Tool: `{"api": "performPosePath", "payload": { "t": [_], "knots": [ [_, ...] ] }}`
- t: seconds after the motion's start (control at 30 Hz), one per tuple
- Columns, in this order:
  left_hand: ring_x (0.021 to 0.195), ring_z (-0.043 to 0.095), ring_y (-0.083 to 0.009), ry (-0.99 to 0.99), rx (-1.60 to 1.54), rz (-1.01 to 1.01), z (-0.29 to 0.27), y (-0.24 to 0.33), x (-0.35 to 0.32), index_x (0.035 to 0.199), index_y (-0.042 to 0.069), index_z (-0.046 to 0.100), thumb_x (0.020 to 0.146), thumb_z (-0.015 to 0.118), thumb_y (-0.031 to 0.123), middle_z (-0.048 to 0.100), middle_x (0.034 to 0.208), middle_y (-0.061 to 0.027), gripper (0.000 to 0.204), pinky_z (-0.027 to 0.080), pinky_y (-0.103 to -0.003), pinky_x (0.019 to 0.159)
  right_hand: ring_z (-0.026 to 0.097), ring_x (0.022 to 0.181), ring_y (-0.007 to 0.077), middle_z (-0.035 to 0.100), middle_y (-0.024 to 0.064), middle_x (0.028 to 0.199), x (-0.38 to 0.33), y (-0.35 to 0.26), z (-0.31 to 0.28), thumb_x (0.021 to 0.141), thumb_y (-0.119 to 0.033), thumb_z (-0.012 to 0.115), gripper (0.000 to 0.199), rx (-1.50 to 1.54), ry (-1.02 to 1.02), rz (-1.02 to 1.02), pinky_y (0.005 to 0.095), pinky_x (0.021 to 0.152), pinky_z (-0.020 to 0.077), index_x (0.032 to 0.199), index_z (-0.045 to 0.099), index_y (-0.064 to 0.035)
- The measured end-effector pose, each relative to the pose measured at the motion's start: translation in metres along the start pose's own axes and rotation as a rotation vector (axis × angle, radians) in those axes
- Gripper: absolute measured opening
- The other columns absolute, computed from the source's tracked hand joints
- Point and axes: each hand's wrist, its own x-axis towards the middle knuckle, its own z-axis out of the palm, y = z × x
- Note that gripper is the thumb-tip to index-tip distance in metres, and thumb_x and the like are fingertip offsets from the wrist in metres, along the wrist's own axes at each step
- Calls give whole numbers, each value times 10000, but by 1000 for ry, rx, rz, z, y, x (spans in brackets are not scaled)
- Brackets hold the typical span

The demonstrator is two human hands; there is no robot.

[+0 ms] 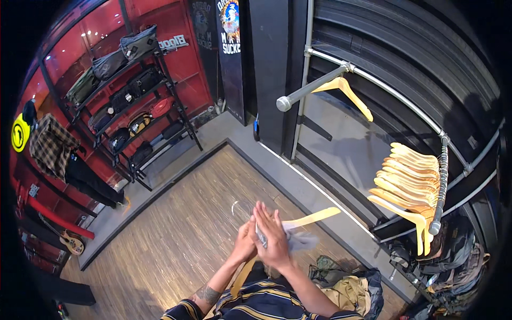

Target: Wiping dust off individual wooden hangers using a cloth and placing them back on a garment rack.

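In front of my chest, my left hand is closed round the middle of a wooden hanger. One arm of the hanger sticks out to the right, and the other slants down toward my striped shirt. My right hand presses a grey cloth against the hanger's middle, its fingers held together and pointing up. A loose part of the cloth hangs blurred to the right of that hand. A pale curved hook shows faintly beyond my fingers. Where the two hands meet, the grip is partly hidden.
Several wooden hangers hang on a pipe rail at right, and one more hanger hangs on the upper bar. Folded clothes lie at lower right beside backpacks. A black shelf with bags stands far left, near a plaid shirt.
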Motion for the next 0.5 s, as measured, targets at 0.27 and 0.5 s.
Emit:
{"api": "performPosePath", "payload": {
  "t": [0.27,0.5],
  "knots": [
    [902,640,-139,-58,113,-43,-22,39,20,1180,-49,662,1097,353,396,725,1022,-81,548,502,-277,832,344,1464,326,455,126,1528,3,94,-58,1004,-215,525,483,-516,165,288,546,1224,99,1461,485,-62],
    [756,565,-80,-105,422,-52,-24,27,21,1158,-56,677,1102,351,382,695,898,-21,549,490,-282,687,309,1478,347,405,162,1556,9,44,30,964,-179,558,553,-88,60,171,539,1222,124,1486,440,-39]
  ]
}}
